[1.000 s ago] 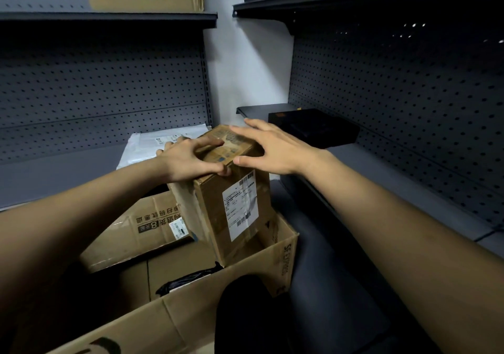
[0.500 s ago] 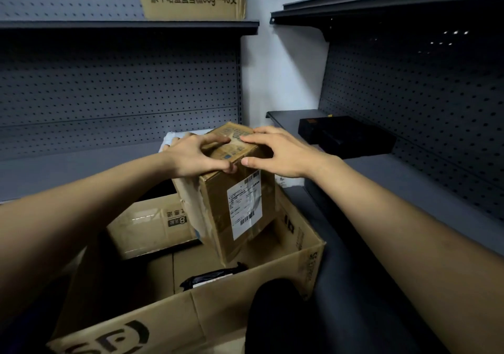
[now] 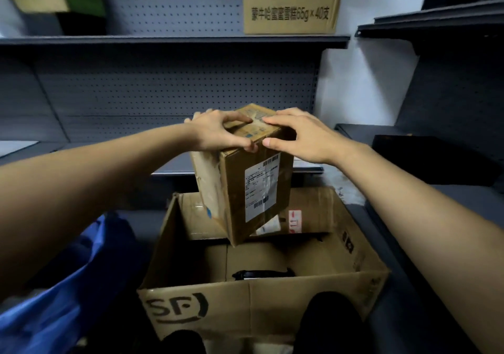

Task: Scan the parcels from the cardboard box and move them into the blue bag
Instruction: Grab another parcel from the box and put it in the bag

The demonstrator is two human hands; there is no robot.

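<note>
A brown parcel box (image 3: 234, 190) with a white shipping label hangs tilted above the open cardboard box (image 3: 245, 310) marked SF. My left hand (image 3: 218, 132) grips its top left edge, thumb on the near face. My right hand (image 3: 300, 135) grips the top right edge, fingers over the top. Inside the cardboard box lie another brown parcel (image 3: 201, 222) at the back and a black packet (image 3: 261, 274) near the front wall. The blue bag (image 3: 54, 299) sits at the lower left, beside the cardboard box.
Grey pegboard shelves surround the spot. A printed carton (image 3: 291, 2) stands on the upper shelf. A black box (image 3: 425, 157) rests on the right shelf. Something dark (image 3: 330, 323) sits in front of the cardboard box at the bottom edge.
Both hands have lifted the parcel higher, clear of the cardboard box. The view has swung left, and the blue bag has come into sight.
</note>
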